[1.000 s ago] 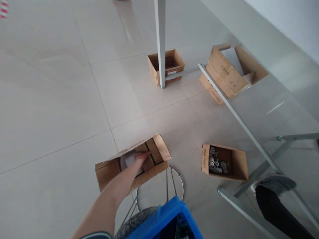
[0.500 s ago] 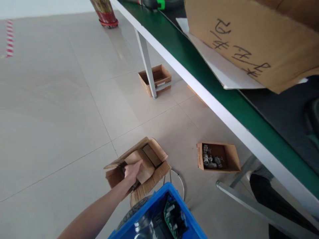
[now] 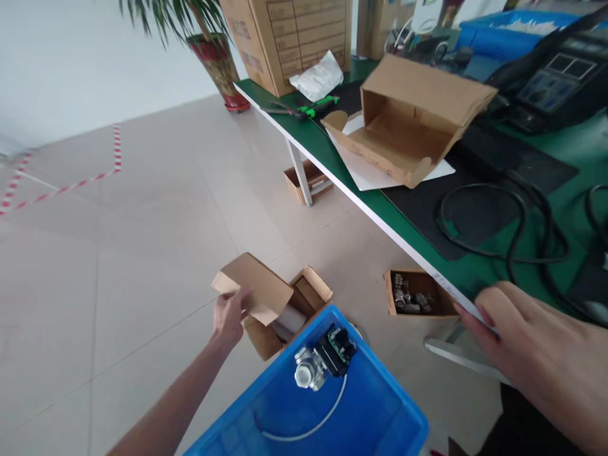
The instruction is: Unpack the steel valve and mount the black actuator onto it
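My left hand (image 3: 230,313) grips a plain brown cardboard box (image 3: 256,288) by its near side, raised over an open carton (image 3: 263,335) that holds other pieces. On the right, my right hand (image 3: 510,323) is closed on the white edge of the green table (image 3: 408,244). Between my arms lies a blue bin (image 3: 380,392), with a silver metal fitting (image 3: 308,369) joined to a dark part with a circuit board (image 3: 335,350), and a thin white cable inside.
An open cardboard box (image 3: 408,126) rests on white sheets on the table, near coiled black cables (image 3: 479,256), green-handled pliers (image 3: 304,113) and a large carton (image 3: 289,44). Under the table is a box of metal parts (image 3: 420,294). A potted plant (image 3: 216,66) stands behind.
My left hand has lifted the brown box up out of the open carton. My right hand has come into view at the table edge. The view has tilted up, showing more tabletop.
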`<state>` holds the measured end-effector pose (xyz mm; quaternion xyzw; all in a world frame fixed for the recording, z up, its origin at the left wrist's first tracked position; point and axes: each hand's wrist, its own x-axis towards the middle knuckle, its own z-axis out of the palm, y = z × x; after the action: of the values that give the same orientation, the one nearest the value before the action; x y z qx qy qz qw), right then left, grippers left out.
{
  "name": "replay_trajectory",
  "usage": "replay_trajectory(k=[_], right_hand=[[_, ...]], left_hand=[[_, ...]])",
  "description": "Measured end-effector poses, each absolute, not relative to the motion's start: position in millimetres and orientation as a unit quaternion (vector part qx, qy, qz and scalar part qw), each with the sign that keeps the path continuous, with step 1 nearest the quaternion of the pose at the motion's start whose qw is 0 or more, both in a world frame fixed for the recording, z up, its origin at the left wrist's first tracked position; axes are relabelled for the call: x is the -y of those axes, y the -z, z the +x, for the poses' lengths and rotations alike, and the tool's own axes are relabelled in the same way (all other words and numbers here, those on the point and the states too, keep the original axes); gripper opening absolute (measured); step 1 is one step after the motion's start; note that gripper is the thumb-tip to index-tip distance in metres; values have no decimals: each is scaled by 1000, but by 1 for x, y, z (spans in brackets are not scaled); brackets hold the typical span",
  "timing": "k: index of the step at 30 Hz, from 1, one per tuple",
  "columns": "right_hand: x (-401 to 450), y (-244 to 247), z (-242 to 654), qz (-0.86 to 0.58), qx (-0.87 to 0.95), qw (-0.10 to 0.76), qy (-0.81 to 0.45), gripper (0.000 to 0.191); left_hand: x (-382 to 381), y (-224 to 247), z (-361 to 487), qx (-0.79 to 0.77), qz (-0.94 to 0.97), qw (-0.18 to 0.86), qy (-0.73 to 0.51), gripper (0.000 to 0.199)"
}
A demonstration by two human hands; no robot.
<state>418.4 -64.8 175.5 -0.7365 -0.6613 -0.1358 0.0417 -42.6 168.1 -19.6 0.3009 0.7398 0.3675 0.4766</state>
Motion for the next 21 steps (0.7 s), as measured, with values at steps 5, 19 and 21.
replay_trajectory(k=[5, 19, 21], right_hand=[[53, -188, 413, -702, 697, 13, 146, 21], [273, -283, 375, -600, 434, 487, -463, 65], [324, -286, 389, -623, 385, 497, -465, 77]], left_hand=[[-135, -110, -26, -634, 327, 515, -475, 43], [120, -276, 166, -491, 325, 773, -235, 79], [151, -263, 202, -436, 371, 800, -177, 74]])
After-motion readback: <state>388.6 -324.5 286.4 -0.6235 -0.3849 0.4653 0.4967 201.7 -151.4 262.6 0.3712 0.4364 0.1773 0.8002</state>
